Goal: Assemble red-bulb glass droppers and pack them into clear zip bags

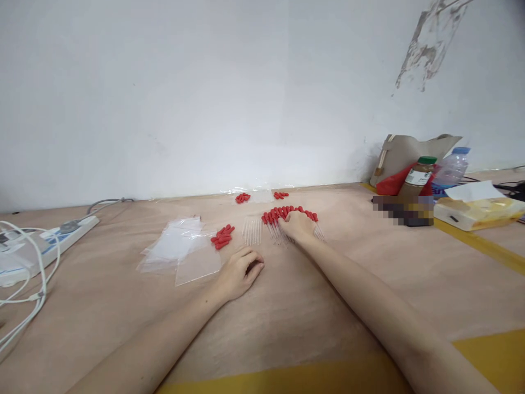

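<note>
Step in hand, as judged: handling the row of tipped tubes [271, 229], thin clear stems with red bulbs at their far ends, lying side by side on the table [266, 328] just right of the frame's centre. The right hand [298, 224] is over this row, fingertips at the bulbs near its middle. Whether it is pinching a tube or only touching cannot be told, since the back of the hand hides part of the row.

The left hand [243, 272] rests on the table at the lower centre, fingers loosely curled, a gap showing between thumb and fingers; nothing is seen in it.

Bare tubes [251, 231] lie close to the left end of the row, no bulbs on them. Loose bulbs [222, 237] are heaped left of centre, beside the clear bags [174, 241]. Two smaller heaps (not within easy reach, by the look of it) lie near the wall [184, 98], at upper centre.

In this report's judgement, the next move calls for a light fingertip pinch on one bulb, lifted clear without rolling its neighbours; the stems look slender and lie tightly packed, so a sideways drag could scatter them.
</note>
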{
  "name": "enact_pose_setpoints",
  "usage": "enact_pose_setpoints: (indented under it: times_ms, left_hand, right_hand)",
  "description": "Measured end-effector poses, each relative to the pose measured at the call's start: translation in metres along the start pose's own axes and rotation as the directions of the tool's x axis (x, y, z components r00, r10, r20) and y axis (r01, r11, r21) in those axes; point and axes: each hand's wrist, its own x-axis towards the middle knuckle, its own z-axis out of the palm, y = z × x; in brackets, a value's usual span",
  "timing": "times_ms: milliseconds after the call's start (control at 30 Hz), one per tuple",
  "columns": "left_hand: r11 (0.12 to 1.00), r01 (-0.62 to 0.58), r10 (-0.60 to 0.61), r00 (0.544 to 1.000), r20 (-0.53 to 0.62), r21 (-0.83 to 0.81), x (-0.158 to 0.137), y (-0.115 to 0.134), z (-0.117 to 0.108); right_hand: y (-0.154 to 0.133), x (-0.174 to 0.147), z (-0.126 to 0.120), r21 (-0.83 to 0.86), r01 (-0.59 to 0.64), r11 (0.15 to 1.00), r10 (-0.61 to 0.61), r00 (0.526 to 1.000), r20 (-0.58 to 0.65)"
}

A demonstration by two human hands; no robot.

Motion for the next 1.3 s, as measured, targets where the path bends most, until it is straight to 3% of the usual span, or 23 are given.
enact_pose_setpoints:
  times_ms: [133, 233, 333, 500, 800, 900, 1000, 1133, 1300]
  left_hand:
    - [1.000, 0.008, -0.008, 1.000, -0.001, -0.007, 0.000, 0.001, 0.000]
    - [1.000, 0.007, -0.007, 1.000, -0.006, -0.011, 0.000, 0.001, 0.000]
    - [1.000, 0.004, -0.004, 1.000, -0.012, -0.016, 0.000, 0.001, 0.000]
    - [1.000, 0.006, -0.006, 1.000, -0.014, -0.017, -0.001, 0.000, 0.001]
    - [1.000, -0.009, 0.008, 1.000, -0.003, -0.028, 0.000, 0.001, -0.001]
    - [1.000, 0.014, -0.013, 0.998, -0.065, 0.017, 0.000, 0.003, 0.000]
    - [0.989, 0.111, -0.086, 0.968, -0.234, 0.095, 0.001, -0.004, -0.003]
    - [0.918, 0.354, -0.259, 0.877, -0.405, 0.178, 0.007, -0.031, -0.025]
    - [0.751, 0.606, -0.502, 0.783, -0.369, 0.264, 0.013, -0.063, -0.058]
  right_hand:
    - [0.001, -0.004, 0.000, -0.041, 0.049, 0.998, -0.051, 0.998, -0.038]
    - [-0.007, -0.011, 0.001, -0.060, 0.151, 0.987, -0.156, 0.985, -0.075]
    - [-0.022, -0.018, 0.005, -0.066, 0.251, 0.966, -0.252, 0.967, -0.017]
    - [-0.048, -0.019, 0.016, -0.096, 0.242, 0.965, -0.232, 0.967, 0.107]
    - [-0.059, -0.007, 0.022, -0.085, 0.176, 0.981, -0.161, 0.974, 0.156]
    - [-0.061, -0.006, 0.022, -0.077, 0.162, 0.984, -0.147, 0.974, 0.172]
    - [-0.062, -0.007, 0.022, -0.071, 0.154, 0.986, -0.138, 0.972, 0.189]
    - [-0.062, -0.008, 0.017, -0.066, 0.146, 0.987, -0.131, 0.971, 0.200]
    - [-0.042, -0.015, -0.008, -0.054, 0.167, 0.985, -0.154, 0.971, 0.181]
